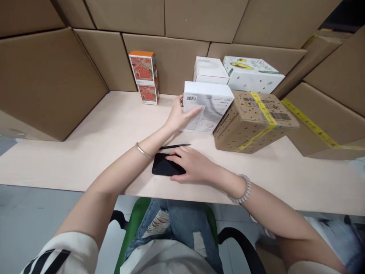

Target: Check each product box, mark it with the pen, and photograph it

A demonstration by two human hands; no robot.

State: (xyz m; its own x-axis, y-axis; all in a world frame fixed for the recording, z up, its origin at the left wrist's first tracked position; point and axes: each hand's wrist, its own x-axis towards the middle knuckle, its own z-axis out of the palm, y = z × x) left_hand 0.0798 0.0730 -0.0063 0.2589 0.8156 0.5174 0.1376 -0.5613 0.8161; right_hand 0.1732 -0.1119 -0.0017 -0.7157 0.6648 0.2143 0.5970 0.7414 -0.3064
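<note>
My left hand (179,114) grips the left side of a white box (209,104) with a barcode label, thumb across its front face, tilting it up on the table. My right hand (191,164) lies on a black phone (162,166) near the table's front edge, fingers curled over its right end. A thin black pen (174,146) lies on the table between the two hands, just behind the phone.
A brown carton with yellow tape (253,120) leans right of the white box. Behind stand two more white boxes (211,69), one printed with avocados (252,74). An orange-topped printed box (144,76) stands at the back. Large cardboard cartons (48,80) wall the light table (94,140).
</note>
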